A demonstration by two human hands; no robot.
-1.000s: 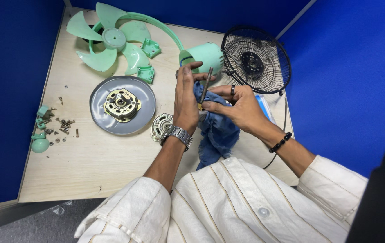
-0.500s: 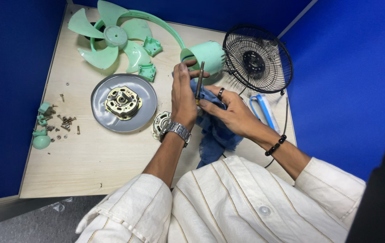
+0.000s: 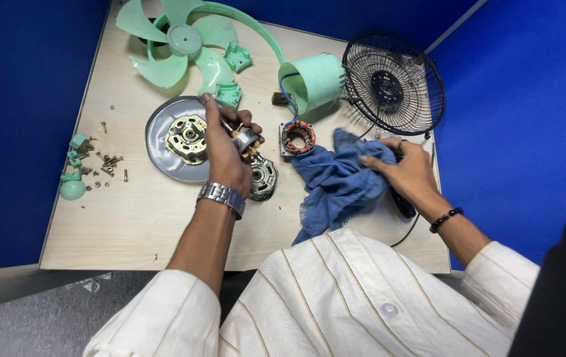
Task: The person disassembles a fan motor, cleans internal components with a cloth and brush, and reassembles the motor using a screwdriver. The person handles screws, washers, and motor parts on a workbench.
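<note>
The left hand (image 3: 224,153) is closed around a rotor (image 3: 246,137), a small metal cylinder on a shaft, with the fingers wrapped over its far side and the thumb toward the plate. The rotor sits above the table, just over a round metal end cover (image 3: 263,177) that lies on the surface beside the wrist. A steel watch (image 3: 222,196) is on this wrist.

The right hand (image 3: 407,173) lies flat, fingers spread, pressing on the right edge of a crumpled blue cloth (image 3: 339,182). It grips nothing that can be seen. A dark handle (image 3: 403,203) shows partly under the hand; what it belongs to cannot be told. A black bead bracelet (image 3: 446,219) is on this wrist.

Between the two hands a stator (image 3: 297,135) with copper windings rests on the table, touching the upper edge of the cloth. Blue wires run from it into a green housing (image 3: 314,80) lying on its side.

Left of the left hand is a grey plate (image 3: 164,158) carrying a brass-coloured motor part (image 3: 187,137). Beyond it lie a green fan blade (image 3: 180,43) and a green ring guard (image 3: 250,30). A black wire grille (image 3: 392,84) stands at the far right. Loose screws (image 3: 107,165) and small green pieces (image 3: 74,165) are scattered near the left edge of the table (image 3: 97,231).
</note>
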